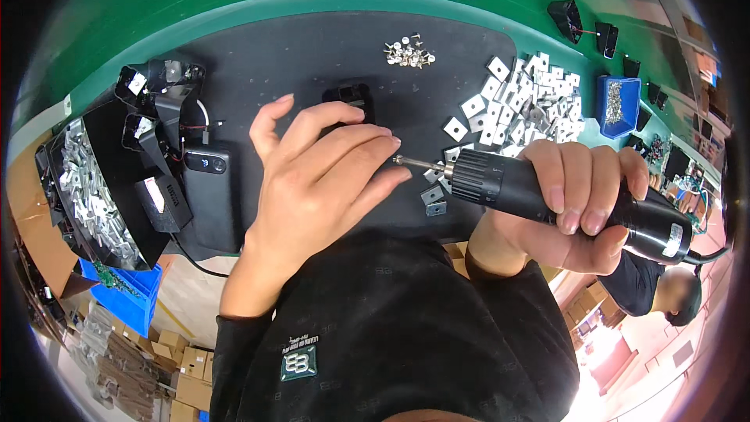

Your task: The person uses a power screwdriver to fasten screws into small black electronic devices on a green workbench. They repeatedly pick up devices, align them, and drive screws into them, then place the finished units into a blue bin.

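Green-rimmed table (391, 2) under a flat black mat (266, 62); at its left, a black open box (125, 156) heaped with silver metal parts (86, 187). To the right, a loose spread of square silver metal plates (508, 105), each with a hole; some lie close under the tool. Black cylindrical electric screwdriver (500, 180), ribbed collar, cord at its rear, is held over the mat's near right part: the right hand (574, 187) has its grip wrapped firmly round the body. Left hand (312, 172) sits at the tip, thumb and forefinger a little apart; cannot tell whether that grip holds anything small. Black rectangular device (209, 195) lies left of the wrist. Small black plastic housing (351, 96) rests on the mat beyond the left fingers, partly hidden. Silver screws (408, 55) in 1 loose cluster farther off. Thin metal bit (422, 163) points at the left fingertips. Risks, as judged: a slip or early spin could nick a finger; an unseated screw could drop among the plates; a tilted bit could strip a screw head.
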Demonstrator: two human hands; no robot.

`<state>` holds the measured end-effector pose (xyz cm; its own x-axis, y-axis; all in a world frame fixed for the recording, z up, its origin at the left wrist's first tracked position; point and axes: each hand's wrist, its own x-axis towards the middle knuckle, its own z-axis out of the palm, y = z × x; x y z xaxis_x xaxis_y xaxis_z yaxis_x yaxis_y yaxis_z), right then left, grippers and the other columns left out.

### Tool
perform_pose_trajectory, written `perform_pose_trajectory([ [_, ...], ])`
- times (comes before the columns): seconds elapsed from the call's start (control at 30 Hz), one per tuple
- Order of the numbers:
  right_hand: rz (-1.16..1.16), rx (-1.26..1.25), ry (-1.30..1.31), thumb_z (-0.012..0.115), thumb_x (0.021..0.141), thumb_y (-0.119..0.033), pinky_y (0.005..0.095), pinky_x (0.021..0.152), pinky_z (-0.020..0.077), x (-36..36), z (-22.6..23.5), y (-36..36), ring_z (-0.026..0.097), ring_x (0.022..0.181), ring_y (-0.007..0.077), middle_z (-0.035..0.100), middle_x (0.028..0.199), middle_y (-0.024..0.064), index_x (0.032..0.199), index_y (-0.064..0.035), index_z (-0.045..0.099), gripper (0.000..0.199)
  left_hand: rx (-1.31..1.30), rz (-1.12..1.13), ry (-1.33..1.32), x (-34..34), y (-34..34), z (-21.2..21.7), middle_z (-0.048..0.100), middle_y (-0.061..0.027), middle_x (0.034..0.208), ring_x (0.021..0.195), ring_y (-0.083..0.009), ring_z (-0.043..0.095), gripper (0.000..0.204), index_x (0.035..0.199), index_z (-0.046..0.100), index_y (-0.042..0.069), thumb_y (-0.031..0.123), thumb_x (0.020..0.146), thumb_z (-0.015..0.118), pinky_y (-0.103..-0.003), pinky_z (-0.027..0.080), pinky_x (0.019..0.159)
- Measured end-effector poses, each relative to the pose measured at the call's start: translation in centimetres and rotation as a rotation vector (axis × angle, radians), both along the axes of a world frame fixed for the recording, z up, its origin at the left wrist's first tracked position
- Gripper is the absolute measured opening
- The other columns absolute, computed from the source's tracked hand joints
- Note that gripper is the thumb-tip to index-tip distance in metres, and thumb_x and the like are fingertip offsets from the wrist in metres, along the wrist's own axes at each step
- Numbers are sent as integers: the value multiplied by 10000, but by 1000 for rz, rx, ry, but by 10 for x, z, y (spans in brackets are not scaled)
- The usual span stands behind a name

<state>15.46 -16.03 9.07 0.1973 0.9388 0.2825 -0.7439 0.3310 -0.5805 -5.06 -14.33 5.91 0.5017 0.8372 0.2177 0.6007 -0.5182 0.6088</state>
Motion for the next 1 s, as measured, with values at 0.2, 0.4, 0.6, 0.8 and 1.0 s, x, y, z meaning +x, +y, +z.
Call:
perform_pose_trajectory([
  [0.2,12,-9,9,677,778,-136,258,678,421,-5,2,0,497,631,96,508,717,-24,1067,-86,485,350,20,3,-97,-2,-3,-7,680,38,874,907,-147,607,187,809,704,116,147,637,770,-396,260,984],
  [0.4,104,0,-2,687,772,-132,257,671,420,-7,-3,5,499,628,99,515,722,-19,1066,-94,487,357,37,-9,-94,-7,-5,-11,686,27,908,928,-152,607,215,849,713,98,144,642,753,-378,273,980],
  [0.6,98,22,-33,683,778,-133,258,663,410,-7,-7,11,496,624,99,518,727,-18,1070,-96,491,352,10,-49,-234,-30,25,-20,633,-104,1065,954,-267,588,406,1099,631,43,66,696,681,-364,419,833],
  [0.8,32,28,-109,668,788,-151,252,660,397,-9,-10,15,489,623,91,508,724,-20,1079,-96,492,344,-217,37,-162,-26,35,-37,615,-147,1087,988,-324,570,424,1092,610,14,87,688,714,-377,451,874],
  [1.0,77,13,-150,659,790,-158,249,654,390,-10,-17,20,481,620,84,500,727,-27,1096,-99,489,355,-314,95,-52,-17,33,-46,631,-98,1013,928,-280,584,329,990,656,67,109,671,726,-356,409,843],
])
